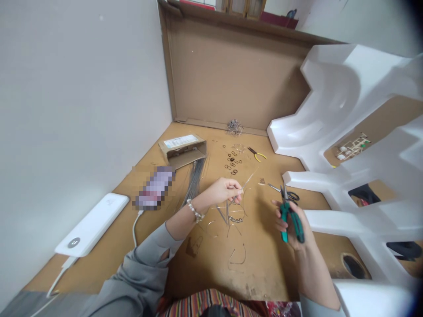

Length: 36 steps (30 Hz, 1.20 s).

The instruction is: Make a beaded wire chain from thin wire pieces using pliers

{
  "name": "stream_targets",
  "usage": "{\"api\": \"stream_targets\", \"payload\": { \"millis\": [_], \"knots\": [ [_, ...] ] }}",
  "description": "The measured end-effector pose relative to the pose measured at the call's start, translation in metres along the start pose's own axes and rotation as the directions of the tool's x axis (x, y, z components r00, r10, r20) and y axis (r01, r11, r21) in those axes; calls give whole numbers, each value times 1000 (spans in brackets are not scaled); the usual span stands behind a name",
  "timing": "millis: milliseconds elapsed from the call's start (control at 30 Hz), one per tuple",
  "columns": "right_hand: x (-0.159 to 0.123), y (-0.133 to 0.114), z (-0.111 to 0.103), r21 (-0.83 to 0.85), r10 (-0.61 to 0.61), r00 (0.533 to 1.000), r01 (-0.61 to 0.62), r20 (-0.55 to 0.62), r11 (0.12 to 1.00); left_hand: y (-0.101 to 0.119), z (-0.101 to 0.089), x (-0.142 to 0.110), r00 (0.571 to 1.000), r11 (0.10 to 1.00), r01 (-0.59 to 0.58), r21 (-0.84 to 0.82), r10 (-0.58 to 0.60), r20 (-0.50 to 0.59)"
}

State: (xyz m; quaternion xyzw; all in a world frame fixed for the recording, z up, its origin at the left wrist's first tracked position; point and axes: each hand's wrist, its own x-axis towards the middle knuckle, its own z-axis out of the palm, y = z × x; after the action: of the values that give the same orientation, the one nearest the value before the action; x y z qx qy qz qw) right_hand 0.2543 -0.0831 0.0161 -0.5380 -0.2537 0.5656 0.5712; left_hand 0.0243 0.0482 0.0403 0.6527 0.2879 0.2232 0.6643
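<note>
Over the middle of the table, my left hand (228, 190) is closed with a thin metal wire (250, 178) pinched in its fingertips. The wire slants up to the right. To the right, my right hand (299, 232) is wrapped round green-handled pliers (284, 212), whose jaws point away from me and look slightly apart. The pliers are well clear of the wire. Beneath my left hand lie several bent wires (244, 255) and a small curved row of shiny rings or beads (235, 219). A bundle of straight wires (195, 180) is left of that hand.
Dark small rings (232, 160), yellow-handled pliers (257, 154) and a tangled wire heap (234, 127) lie farther back. Scissors (292, 196) rest behind the green pliers. An open cardboard box (183, 149), phone (155, 187) and power bank (92, 224) are left; white foam (330, 220) borders the right.
</note>
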Motion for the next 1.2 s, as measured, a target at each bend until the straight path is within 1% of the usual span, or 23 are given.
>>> {"api": "stream_targets", "payload": {
  "millis": [33, 67, 100, 167, 233, 333, 400, 500, 567, 633, 700, 800, 867, 933, 1000, 1067, 1133, 1200],
  "knots": [
    [1, -2, 4, 130, 34, 995, -46, 92, 990, 0, -1, 0, 1000, 1000, -5, -6, 5, 3],
    [2, -4, 8, 227, 55, 986, -90, 158, 970, 1, -1, -1, 1000, 1000, -10, -13, 10, 8],
    [3, -5, 12, 299, 65, 978, -123, 197, 946, 1, -2, -1, 1000, 1000, -14, -23, 15, 13],
    [3, -5, 18, 399, 59, 974, -144, 217, 906, 1, -3, -2, 1000, 999, -19, -47, 20, 21],
    [4, -3, 21, 441, 36, 980, -122, 198, 889, 2, -4, -4, 999, 997, -23, -78, 26, 29],
    [5, 2, 23, 423, 10, 984, -85, 178, 902, 4, -4, -8, 998, 990, -28, -136, 35, 46],
    [7, 4, 26, 415, 15, 979, -99, 201, 905, 6, -1, -9, 997, 985, -22, -170, 35, 73],
    [9, 3, 34, 432, 40, 971, -142, 238, 890, 5, 3, -10, 986, 971, 2, -238, 38, 163],
    [9, 1, 42, 439, 50, 973, -147, 225, 886, 4, 5, -10, 975, 952, 12, -307, 57, 215],
    [8, -2, 50, 441, 50, 977, -139, 208, 887, 5, 5, -11, 967, 941, 12, -337, 75, 244],
    [6, -5, 56, 448, 41, 973, -143, 229, 883, 8, 3, -13, 960, 955, 6, -296, 77, 268],
    [2, -10, 61, 466, 14, 947, -170, 320, 868, 14, -2, -18, 948, 978, -5, -208, 71, 309],
    [0, -11, 64, 484, -9, 937, -171, 348, 858, 17, -3, -20, 940, 981, -13, -192, 78, 333],
    [-2, -9, 68, 505, -30, 948, -142, 318, 851, 19, -3, -21, 936, 983, -35, -182, 96, 340],
    [-5, -5, 74, 518, -61, 964, -85, 259, 851, 19, -1, -20, 941, 986, -59, -154, 106, 322],
    [-10, -1, 81, 512, -102, 969, -28, 223, 858, 19, 2, -20, 946, 990, -75, -119, 108, 306],
    [-14, 3, 87, 492, -139, 966, 14, 220, 870, 20, 4, -20, 949, 991, -92, -95, 116, 294],
    [-17, 4, 90, 449, -149, 964, 35, 220, 893, 22, 7, -22, 951, 991, -95, -91, 117, 288]
  ]
}}
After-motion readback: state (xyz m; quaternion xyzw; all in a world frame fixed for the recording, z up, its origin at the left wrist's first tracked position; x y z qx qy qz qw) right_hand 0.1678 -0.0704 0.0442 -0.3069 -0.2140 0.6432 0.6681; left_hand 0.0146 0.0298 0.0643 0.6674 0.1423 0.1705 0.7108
